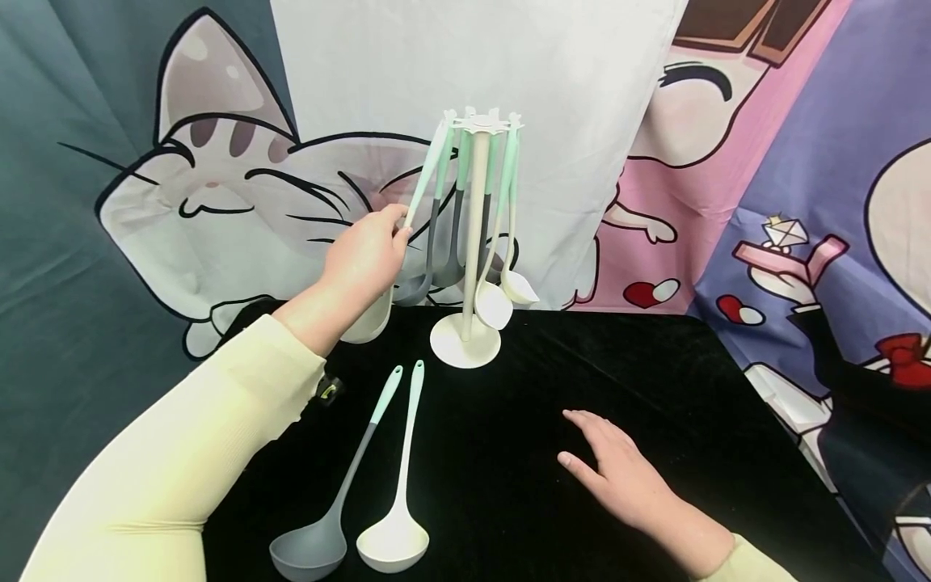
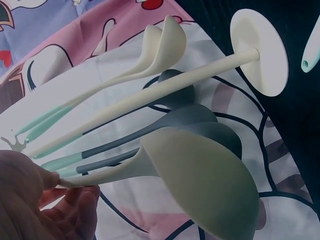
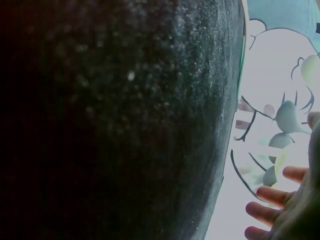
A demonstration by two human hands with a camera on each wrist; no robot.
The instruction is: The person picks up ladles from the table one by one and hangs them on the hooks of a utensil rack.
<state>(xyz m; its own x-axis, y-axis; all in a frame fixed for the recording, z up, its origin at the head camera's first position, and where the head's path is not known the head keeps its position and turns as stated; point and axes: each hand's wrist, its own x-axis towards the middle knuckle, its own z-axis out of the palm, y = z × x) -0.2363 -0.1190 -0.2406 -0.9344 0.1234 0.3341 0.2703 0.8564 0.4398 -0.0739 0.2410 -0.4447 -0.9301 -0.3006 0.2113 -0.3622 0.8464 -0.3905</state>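
My left hand (image 1: 367, 252) pinches the handle of a cream utensil with a wide, deep head (image 2: 205, 180) and a mint grip, possibly a ladle. Its handle tilts, with the top end at the hooks of a cream utensil stand (image 1: 476, 210); whether it hangs there I cannot tell. Beside it on the stand hang grey-headed utensils (image 1: 452, 271) and two small cream ladles (image 1: 494, 305). My right hand (image 1: 618, 469) hovers over the table with fingers extended, holding nothing; in the right wrist view its fingers (image 3: 265, 212) show spread.
A grey ladle (image 1: 311, 550) and a white ladle (image 1: 393, 540) lie side by side on the black-covered table (image 1: 524, 501), handles pointing toward the stand. A cartoon-printed cloth (image 1: 567, 73) hangs right behind the stand. A small black object (image 1: 330, 390) shows by the left sleeve.
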